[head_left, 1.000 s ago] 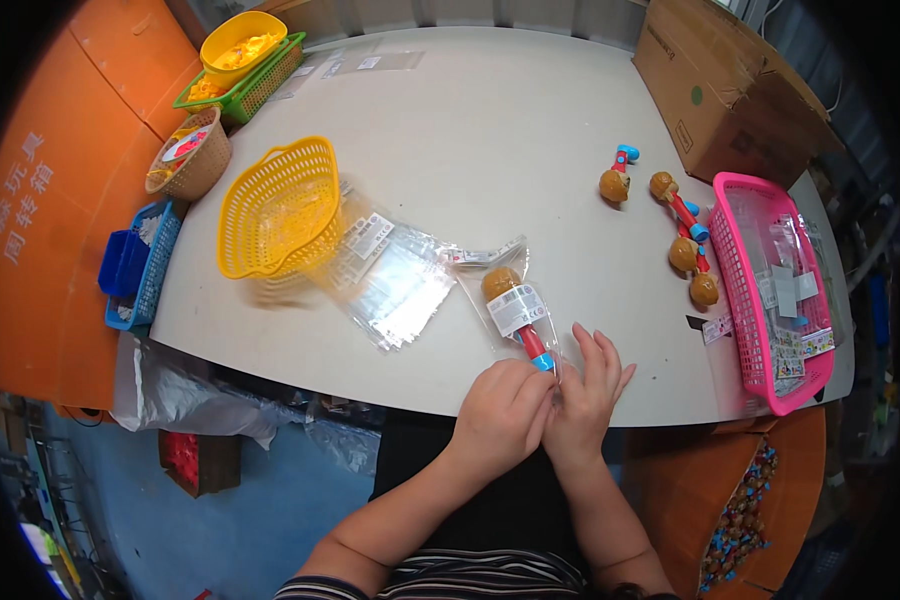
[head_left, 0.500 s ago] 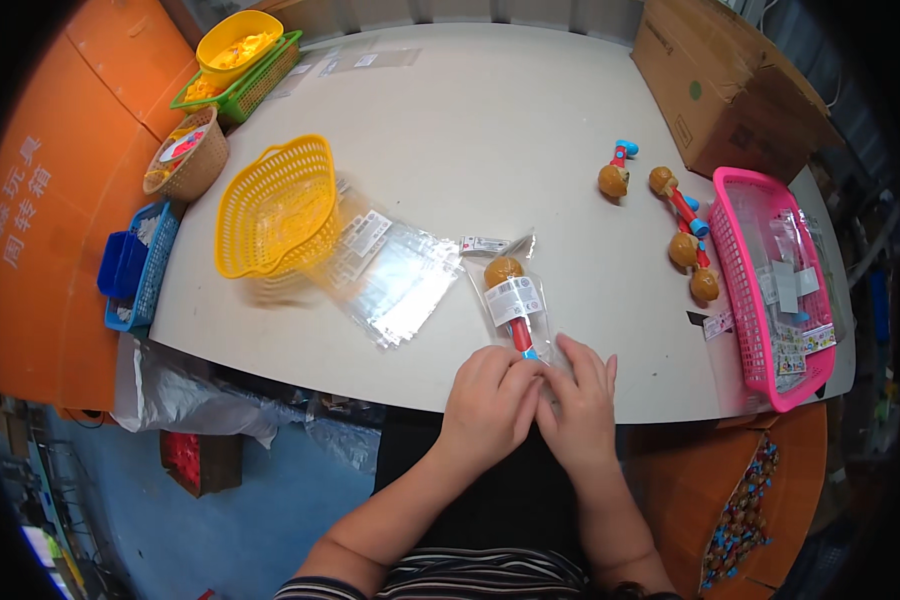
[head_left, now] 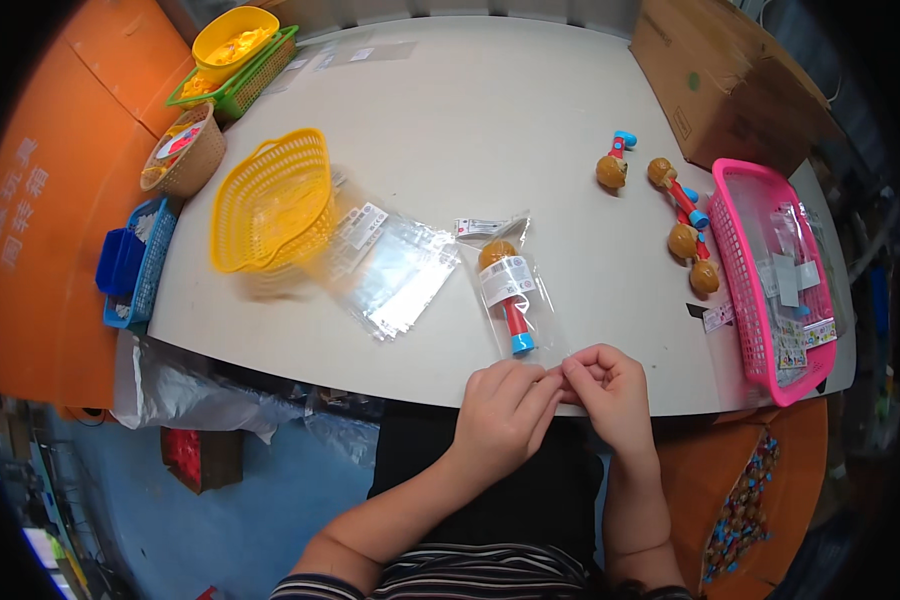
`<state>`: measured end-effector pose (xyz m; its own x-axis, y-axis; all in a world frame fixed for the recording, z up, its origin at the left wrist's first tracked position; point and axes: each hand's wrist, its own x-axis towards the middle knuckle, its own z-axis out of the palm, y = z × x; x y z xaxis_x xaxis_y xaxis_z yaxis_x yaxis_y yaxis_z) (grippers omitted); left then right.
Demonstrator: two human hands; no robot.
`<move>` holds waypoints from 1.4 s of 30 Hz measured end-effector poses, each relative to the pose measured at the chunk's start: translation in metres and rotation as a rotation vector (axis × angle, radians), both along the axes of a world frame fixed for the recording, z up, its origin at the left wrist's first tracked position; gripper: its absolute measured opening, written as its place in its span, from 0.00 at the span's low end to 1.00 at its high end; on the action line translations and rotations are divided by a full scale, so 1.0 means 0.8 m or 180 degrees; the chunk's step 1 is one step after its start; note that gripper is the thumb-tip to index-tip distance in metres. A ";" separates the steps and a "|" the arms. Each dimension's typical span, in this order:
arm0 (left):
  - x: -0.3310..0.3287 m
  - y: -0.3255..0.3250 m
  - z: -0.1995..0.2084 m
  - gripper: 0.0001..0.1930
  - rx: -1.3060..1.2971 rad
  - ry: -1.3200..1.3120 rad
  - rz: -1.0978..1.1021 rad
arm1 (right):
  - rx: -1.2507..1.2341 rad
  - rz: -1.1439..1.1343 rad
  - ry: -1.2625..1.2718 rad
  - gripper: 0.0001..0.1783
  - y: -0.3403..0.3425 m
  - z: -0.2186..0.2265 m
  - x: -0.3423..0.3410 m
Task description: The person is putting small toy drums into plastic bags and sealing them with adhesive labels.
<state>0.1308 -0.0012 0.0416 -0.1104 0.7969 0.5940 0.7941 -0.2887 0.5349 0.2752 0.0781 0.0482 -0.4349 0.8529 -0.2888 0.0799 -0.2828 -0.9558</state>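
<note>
In front of me on the table lies a clear plastic bag with a toy inside, which has a round brown head, a red stem and a blue end. A white label crosses the toy. My left hand is closed at the near end of the bag, its fingertips pinching the edge. Beside it, my right hand pinches the same near edge between thumb and fingers. The fingertips of both hands nearly meet, partly hiding the plastic there.
Flat clear bags lie to the left, beside a yellow basket. Several loose toys are near a pink basket on the right. A cardboard box stands far right; small baskets line the left edge.
Both hands have moved slightly down, clear of the toy's blue end, which now shows fully. The right hand has turned and shifted right, its fingers now curled into a pinch.
</note>
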 end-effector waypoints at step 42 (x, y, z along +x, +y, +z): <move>-0.301 0.026 0.060 0.11 0.0522 0.0629 0.2098 | -0.0561 -0.0203 0.0135 0.08 -0.014 -0.016 -0.007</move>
<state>-0.1101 0.0195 0.0899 -0.4167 0.4997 0.7594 0.9090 0.2210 0.3534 0.2693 0.0667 0.0353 -0.3964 0.8171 -0.4187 0.0171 -0.4494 -0.8932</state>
